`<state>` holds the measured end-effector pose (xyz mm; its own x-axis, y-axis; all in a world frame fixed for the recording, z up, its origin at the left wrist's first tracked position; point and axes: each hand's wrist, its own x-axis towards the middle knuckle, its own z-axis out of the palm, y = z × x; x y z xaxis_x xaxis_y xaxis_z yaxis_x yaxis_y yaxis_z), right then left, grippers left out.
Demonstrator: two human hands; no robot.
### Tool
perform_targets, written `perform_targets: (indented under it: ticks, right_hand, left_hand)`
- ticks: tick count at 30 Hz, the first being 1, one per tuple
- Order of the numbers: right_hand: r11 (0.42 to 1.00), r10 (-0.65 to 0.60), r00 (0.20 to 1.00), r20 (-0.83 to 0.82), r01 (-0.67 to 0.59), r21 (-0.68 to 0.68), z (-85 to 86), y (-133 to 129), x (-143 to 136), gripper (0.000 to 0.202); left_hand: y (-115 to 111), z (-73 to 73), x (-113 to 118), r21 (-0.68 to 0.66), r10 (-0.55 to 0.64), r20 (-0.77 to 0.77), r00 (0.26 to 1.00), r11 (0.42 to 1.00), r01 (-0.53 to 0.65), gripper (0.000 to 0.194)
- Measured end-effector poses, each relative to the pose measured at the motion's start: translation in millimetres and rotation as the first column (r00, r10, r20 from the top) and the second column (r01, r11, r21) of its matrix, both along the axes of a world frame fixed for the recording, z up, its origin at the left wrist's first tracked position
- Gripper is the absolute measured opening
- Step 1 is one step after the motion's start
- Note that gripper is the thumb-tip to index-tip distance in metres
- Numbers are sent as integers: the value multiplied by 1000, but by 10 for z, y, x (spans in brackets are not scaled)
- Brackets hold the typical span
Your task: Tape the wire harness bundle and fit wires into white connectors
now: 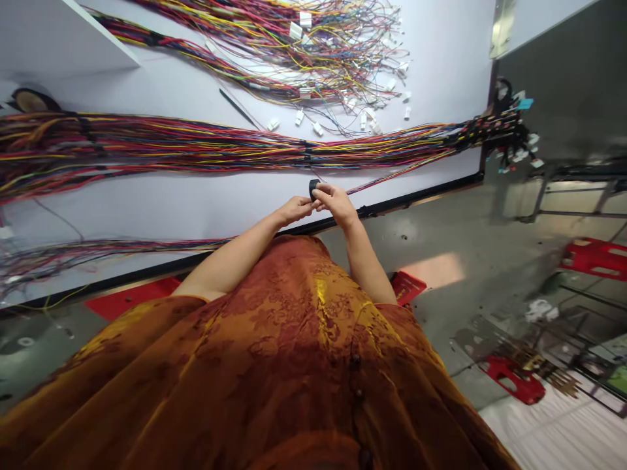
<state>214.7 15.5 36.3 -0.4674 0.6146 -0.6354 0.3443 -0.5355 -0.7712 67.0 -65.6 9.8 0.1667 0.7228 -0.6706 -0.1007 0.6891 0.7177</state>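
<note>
My feed's got the right hand (339, 201) pinching a black roll (313, 189), likely tape, by the thin wire bundle (386, 178); can't tell what the left hand (296, 209) grips. Probably wrapping, so the next turn wants tension.

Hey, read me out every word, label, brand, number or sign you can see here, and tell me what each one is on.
None can be read.
White pieces among the loose wires: any print is too small and blurred to read.
Black roll at the right hand: no lettering visible.
Red piece beside the right arm: any marks are too small to read.
</note>
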Motion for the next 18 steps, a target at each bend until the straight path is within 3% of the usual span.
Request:
perform_targets:
  ticks: [3, 5, 8, 10, 13, 16, 18]
  right_hand:
    - [973, -182, 971, 158, 154, 174, -19, -92, 188, 28]
    - [959, -250, 950, 186, 217, 182, -71, -197, 340, 22]
    - [992, -113, 991, 67, 109, 55, -239, -287, 392, 34]
    - [998, 21, 1000, 0, -21, 55, -339, -308, 343, 39]
    - [981, 115, 988, 100, -129, 147, -299, -391, 351, 33]
    - [975, 107, 972, 209, -145, 171, -39, -518, 456, 36]
    - [982, 112, 978, 174, -135, 131, 127, -526, 444, 39]
  left_hand:
    - [-3, -21, -30, -40, 38, 178, 983, 999, -31, 37]
    - [10, -29, -58, -108, 56, 322, 945, 994, -23, 39]
    - [46, -7, -89, -204, 53, 441, 896, 978, 42, 41]
    - [70, 33, -92, -223, 46, 445, 894, 973, 61, 40]
    - [94, 102, -63, -163, 12, 285, 958, 986, 36, 31]
    - [109, 135, -12, -24, -56, -17, 998, 998, 55, 22]
    - [113, 130, 13, 72, -68, -134, 989, 994, 78, 21]
